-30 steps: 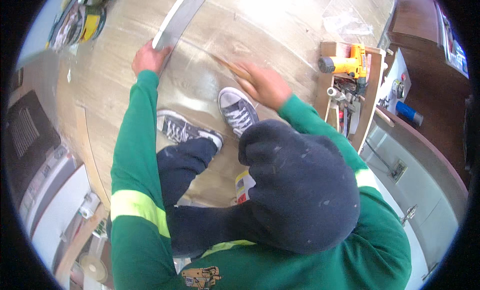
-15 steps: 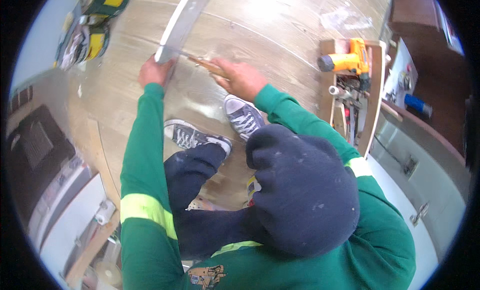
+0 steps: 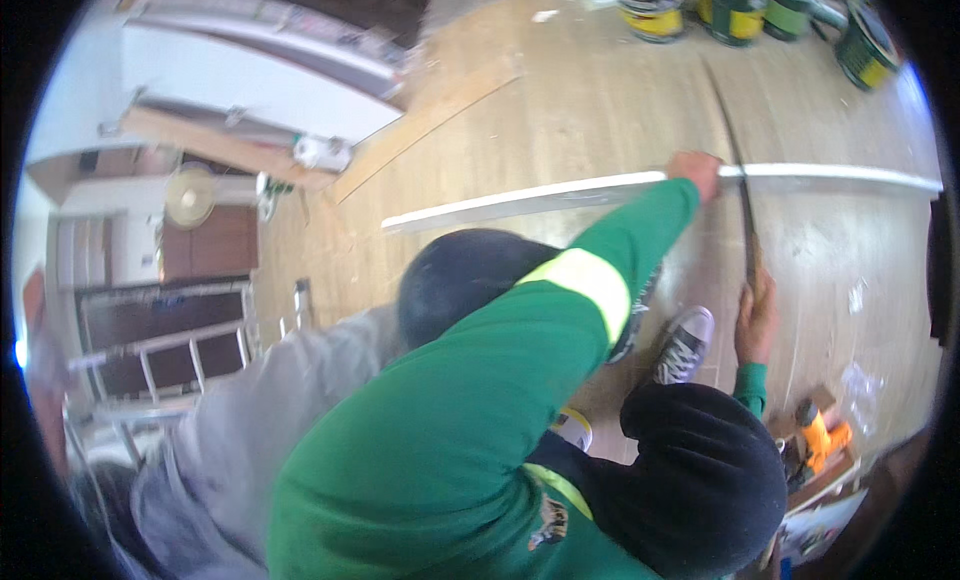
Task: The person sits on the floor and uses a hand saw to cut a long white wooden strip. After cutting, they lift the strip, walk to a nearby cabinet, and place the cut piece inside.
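A long, narrow white board (image 3: 540,197) runs across the view, with a thin bright edge facing up. My left hand (image 3: 697,172) is closed around this board, right beside where a dark, thin blade crosses it. That blade belongs to a handsaw (image 3: 735,140) seen nearly edge-on, its far tip pointing toward the paint cans. My right hand (image 3: 758,315) grips the handsaw at its near end. Most of the handle is hidden by the fingers. Below the hands are my sneaker (image 3: 686,342) and my dark trouser knee (image 3: 700,480).
Several green-and-yellow paint cans (image 3: 735,10) stand at the back right. An orange power drill (image 3: 822,435) rests on a wooden toolbox at lower right. A person in grey clothing (image 3: 270,410) is close on my left. White panels (image 3: 250,80) and a wood strip lie at upper left.
My view has swung left, bringing the grey-clothed person into sight and shifting the paint cans to the right. Both hands keep their holds on the white board and the handsaw.
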Action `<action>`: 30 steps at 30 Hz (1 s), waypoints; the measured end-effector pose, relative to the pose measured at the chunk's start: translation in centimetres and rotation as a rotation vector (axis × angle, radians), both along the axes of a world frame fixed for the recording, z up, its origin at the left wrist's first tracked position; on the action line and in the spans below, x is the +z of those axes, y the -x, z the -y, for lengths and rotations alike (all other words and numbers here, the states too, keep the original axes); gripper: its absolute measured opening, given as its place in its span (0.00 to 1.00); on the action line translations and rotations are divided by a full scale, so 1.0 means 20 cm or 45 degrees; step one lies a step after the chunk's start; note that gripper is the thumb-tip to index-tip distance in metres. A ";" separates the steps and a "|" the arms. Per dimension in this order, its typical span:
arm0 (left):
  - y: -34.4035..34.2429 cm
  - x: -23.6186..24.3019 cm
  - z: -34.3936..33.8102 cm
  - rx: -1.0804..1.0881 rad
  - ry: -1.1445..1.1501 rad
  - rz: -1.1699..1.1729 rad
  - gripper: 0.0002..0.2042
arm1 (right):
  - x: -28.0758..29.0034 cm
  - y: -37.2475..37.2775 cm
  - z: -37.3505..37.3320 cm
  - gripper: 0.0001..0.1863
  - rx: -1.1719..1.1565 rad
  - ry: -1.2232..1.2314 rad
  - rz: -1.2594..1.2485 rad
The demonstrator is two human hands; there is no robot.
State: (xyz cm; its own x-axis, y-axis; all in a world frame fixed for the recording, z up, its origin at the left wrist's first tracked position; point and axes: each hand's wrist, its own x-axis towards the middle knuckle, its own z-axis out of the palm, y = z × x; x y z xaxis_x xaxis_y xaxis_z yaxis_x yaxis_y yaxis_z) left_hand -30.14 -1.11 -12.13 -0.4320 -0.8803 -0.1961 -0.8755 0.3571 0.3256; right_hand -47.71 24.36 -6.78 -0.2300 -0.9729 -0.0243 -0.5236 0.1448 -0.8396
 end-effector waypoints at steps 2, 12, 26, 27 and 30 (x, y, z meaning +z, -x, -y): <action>0.02 0.03 -0.03 -0.053 -0.045 -0.010 0.22 | 0.04 -0.02 0.00 0.23 -0.022 -0.056 0.071; -0.01 0.11 0.03 0.062 -0.219 0.038 0.21 | 0.09 0.00 0.09 0.22 0.004 -0.100 -0.048; 0.03 0.17 0.02 -0.023 -0.111 0.119 0.26 | 0.32 0.18 -0.67 0.26 -0.112 -0.594 -0.004; 0.06 0.18 0.02 -0.030 -0.151 0.085 0.25 | 0.26 0.16 -0.50 0.29 -0.074 -0.622 -0.004; 0.10 0.18 0.00 -0.039 -0.144 0.045 0.25 | 0.13 0.08 -0.07 0.26 -0.068 -0.468 -0.029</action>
State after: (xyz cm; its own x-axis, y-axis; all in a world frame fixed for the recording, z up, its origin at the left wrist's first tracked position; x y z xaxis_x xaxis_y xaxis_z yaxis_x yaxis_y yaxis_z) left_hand -32.22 -1.08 -8.56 -0.4495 -0.8379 -0.3094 -0.8764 0.3467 0.3343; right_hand -49.36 25.67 -4.20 -0.2843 -0.8870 -0.3639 -0.5250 0.4616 -0.7150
